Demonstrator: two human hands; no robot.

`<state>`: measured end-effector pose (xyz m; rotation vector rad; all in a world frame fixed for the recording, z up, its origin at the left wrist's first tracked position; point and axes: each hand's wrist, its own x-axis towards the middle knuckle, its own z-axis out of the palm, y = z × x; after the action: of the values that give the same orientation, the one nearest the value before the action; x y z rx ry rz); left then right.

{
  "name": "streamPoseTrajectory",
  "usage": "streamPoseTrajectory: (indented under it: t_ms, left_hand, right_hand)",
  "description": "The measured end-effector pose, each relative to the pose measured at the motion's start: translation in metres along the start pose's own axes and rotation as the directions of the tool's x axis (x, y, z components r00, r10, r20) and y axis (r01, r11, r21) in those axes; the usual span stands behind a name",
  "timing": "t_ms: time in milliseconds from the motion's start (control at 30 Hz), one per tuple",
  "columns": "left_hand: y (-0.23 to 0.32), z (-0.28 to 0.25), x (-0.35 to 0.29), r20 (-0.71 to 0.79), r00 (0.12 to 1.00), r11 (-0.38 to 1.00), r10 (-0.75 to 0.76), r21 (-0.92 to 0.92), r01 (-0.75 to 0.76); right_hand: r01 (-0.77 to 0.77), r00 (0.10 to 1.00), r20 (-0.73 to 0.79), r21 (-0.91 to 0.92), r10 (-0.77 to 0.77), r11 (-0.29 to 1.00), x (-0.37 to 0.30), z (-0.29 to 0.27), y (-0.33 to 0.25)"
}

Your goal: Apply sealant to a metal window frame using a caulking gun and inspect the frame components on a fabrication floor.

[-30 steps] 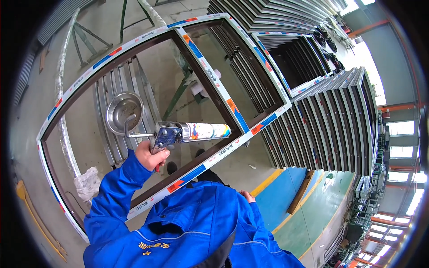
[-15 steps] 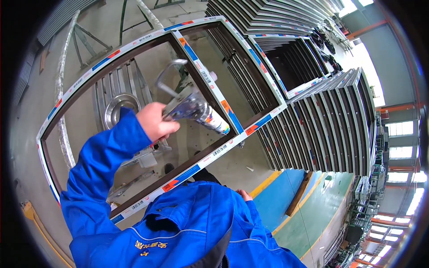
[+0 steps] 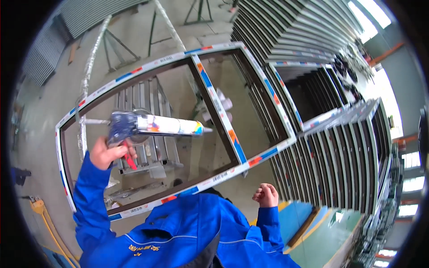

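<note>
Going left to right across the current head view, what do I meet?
Long yellow object on the floor → left hand → caulking gun's white cylindrical cartridge → right hand → stacked dark rectangular frames.

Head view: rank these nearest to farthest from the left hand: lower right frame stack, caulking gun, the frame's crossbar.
1. Caulking gun: gripped in the left hand.
2. Crossbar: right of the gun.
3. Lower right frame stack: farther right.

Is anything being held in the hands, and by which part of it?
The left hand holds a caulking gun by its handle, at the red trigger; nothing shows in the right hand.
</note>
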<state>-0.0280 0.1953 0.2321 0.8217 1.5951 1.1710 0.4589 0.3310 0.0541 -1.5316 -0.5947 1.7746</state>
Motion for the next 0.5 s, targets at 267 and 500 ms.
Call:
streamPoseTrajectory:
  t_ms: [267,500]
  left_hand:
    - [-0.132,0.018,-0.011,-0.458,0.889,0.475,-0.013,-0.785,-0.398]
    - [-0.189,0.055,0.125,-0.405,0.91,0.207,-0.086,-0.901,-0.381]
  right_hand:
    - [0.464,0.8,0.551,-0.314,-0.239,0.828,0.096,0.178,-0.071]
    - [0.572,0.673,0.568,-0.806,-0.473,-0.155,0.231,0.27,-0.022]
